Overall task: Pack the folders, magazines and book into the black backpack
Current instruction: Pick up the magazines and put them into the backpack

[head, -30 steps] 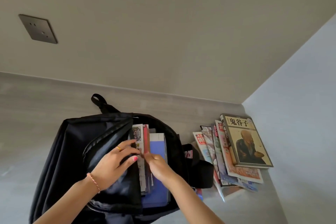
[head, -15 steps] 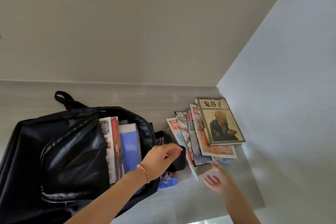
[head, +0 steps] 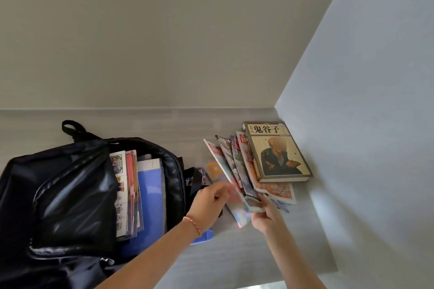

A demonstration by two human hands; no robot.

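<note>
- Black fabric backpack (head: 70, 195) lying open on the grey tabletop (head: 234, 253), handle pointing to the far wall; blue plastic folder (head: 150, 195) and glossy magazines (head: 124, 190) inside, long axes running near to far.
- Fanned loose magazines (head: 237, 171) under a tan hardcover book (head: 277, 152) at the corner.
- Since half a second ago: right hand (head: 265, 216) now gripping the fan's near edge, lifting it; left hand (head: 209, 204) curled beside it, grasp unclear.
- Motion-blurred lowest magazine.

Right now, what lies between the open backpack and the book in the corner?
In the head view, fanned magazines lie between the backpack and the book, with both hands, left and right, on them.
</note>
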